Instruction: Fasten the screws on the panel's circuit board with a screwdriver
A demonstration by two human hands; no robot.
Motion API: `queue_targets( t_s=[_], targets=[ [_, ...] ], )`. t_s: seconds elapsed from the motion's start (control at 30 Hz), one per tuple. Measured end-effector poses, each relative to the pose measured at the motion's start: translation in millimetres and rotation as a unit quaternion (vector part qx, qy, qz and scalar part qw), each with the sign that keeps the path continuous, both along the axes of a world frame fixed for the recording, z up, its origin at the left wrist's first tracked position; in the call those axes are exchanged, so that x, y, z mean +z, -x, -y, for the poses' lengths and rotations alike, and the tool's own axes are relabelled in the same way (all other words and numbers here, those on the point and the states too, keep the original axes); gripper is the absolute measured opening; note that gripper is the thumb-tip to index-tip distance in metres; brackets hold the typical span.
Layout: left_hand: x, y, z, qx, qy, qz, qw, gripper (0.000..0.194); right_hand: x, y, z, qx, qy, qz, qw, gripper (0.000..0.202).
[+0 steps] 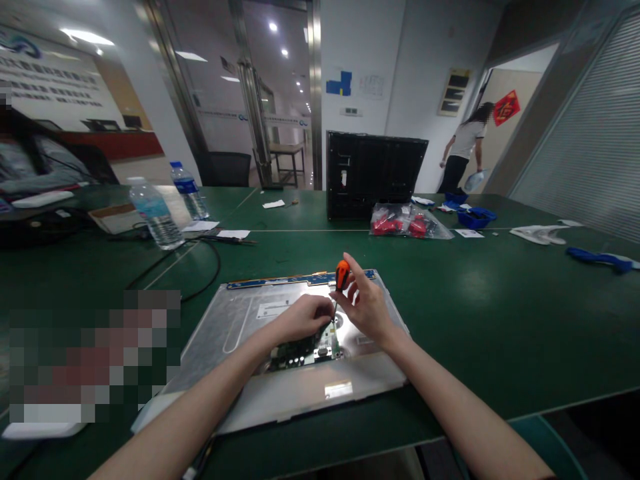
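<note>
A screwdriver point(343, 272) with an orange and black handle stands nearly upright over a flat display panel point(235, 320), its shaft pointing down. My right hand point(367, 303) is closed around its handle. By the lower end of the shaft, my left hand point(305, 317) has its fingers pinched together; what lies between them is hidden. Below my left hand, a green circuit board point(320, 350) is fixed on the metal back of the panel, partly covered by the hand. Along the panel's far edge runs a narrow blue circuit strip point(270, 283).
A black monitor housing point(375, 173) stands ahead, with a plastic bag of red parts point(407, 223) before it. Two water bottles point(156, 217) and a black cable point(217, 257) are at left. Blue trays point(475, 217) lie at far right. A person point(465, 147) is near the doorway.
</note>
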State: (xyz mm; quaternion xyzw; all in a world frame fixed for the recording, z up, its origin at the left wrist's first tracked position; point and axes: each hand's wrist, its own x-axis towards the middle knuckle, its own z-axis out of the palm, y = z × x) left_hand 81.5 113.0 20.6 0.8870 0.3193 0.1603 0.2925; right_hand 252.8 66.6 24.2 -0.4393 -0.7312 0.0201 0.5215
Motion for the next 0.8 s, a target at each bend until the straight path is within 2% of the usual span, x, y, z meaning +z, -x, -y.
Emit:
queue_targets(
  t_s=[0.37,0.57,0.8],
  targets=[
    [-4.1,-0.1,-3.2,-0.002,0.001,-0.004,1.0,0.011,-0.1,1.5,1.3,0.001,0.023,-0.012,1.0,0.079],
    [-1.0,0.4,-0.3,0.005,-0.003,-0.004,1.0,0.01,0.1,0.7,0.5,-0.019,-0.006,-0.014,1.0,0.075],
    [-1.1,0.0,-0.8,0.001,0.0,-0.003,1.0,0.011,-0.3,3.4,1.1,-0.013,0.016,-0.02,1.0,0.074]
  ],
)
